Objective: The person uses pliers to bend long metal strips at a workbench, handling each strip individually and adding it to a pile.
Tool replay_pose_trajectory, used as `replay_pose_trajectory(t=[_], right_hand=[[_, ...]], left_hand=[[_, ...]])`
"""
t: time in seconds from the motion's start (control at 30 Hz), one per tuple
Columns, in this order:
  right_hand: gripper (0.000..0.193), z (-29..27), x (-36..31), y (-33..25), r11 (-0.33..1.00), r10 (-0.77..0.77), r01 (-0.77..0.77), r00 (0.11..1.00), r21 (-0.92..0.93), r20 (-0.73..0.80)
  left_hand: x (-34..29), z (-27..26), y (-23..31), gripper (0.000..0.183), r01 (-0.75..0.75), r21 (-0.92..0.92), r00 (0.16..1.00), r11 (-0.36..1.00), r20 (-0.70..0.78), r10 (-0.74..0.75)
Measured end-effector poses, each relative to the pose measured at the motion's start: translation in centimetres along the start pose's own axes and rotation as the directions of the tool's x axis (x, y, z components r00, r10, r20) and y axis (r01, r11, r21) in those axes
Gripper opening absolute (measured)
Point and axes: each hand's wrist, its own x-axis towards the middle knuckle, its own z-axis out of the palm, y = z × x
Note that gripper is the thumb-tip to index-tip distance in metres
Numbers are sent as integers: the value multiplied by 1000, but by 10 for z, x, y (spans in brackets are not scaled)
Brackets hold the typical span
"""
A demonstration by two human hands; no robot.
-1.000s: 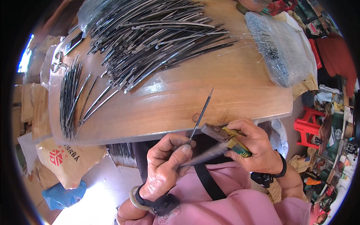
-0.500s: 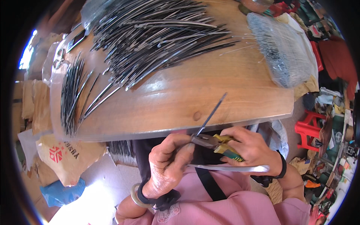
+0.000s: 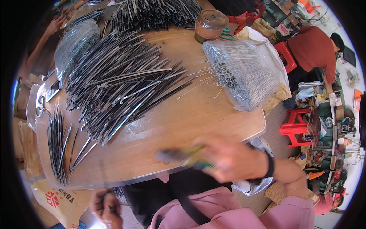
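Note:
My right hand [image 3: 232, 158] is closed around a pair of pliers [image 3: 173, 155] with yellow and green handles, their dark jaws pointing left above the table's near edge. Both are smeared by motion. At lower left, past the near edge, my left hand [image 3: 107, 209] is closed in a pinch. A faint, blurred dark streak rises from it over the tabletop, looking like a thin strip. A small bundle of thin dark strips [image 3: 57, 147] lies on the table nearest that hand. Beyond it spreads a large pile of black and silvery strips [image 3: 118, 82].
On the wooden table [image 3: 213, 118] are a plastic-wrapped bundle of thin wires [image 3: 244, 72], a round lidded container [image 3: 211, 24], green-handled scissors [image 3: 226, 34] and metal scissors [image 3: 40, 106]. A red stool [image 3: 295, 128] stands right. A person in red [image 3: 312, 47] bends at a cluttered bench.
My left hand has moved away from the pliers, down and left. The right hand has swung the pliers left over the table edge. The view has shifted, showing more of the table's far side.

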Motion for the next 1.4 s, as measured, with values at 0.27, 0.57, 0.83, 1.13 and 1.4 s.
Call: replay_pose_trajectory(t=[0.27, 0.57, 0.83, 1.13, 1.4], right_hand=[[15, -49, 29, 86, 767, -94, 83, 995, -637, 16], [17, -60, 56, 15, 976, -7, -93, 890, -196, -456], [17, -47, 10, 8, 765, 386, 195, 624, 614, -679], [18, -77, -43, 52, 936, 261, -350, 622, 35, -738], [13, -76, -79, 4, 882, 105, -422, 606, -207, -788]], left_hand=[[68, -22, 18, 36, -437, 732, 804, 522, 59, 592], [76, 79, 65, 13, -618, 507, 786, 601, 391, 478], [111, 85, 42, 11, -710, 701, 604, 64, 561, 566], [96, 66, 69, 12, -760, 647, 568, 58, 619, 542], [18, 49, 22, 13, 403, -70, 884, 912, 288, -369]])
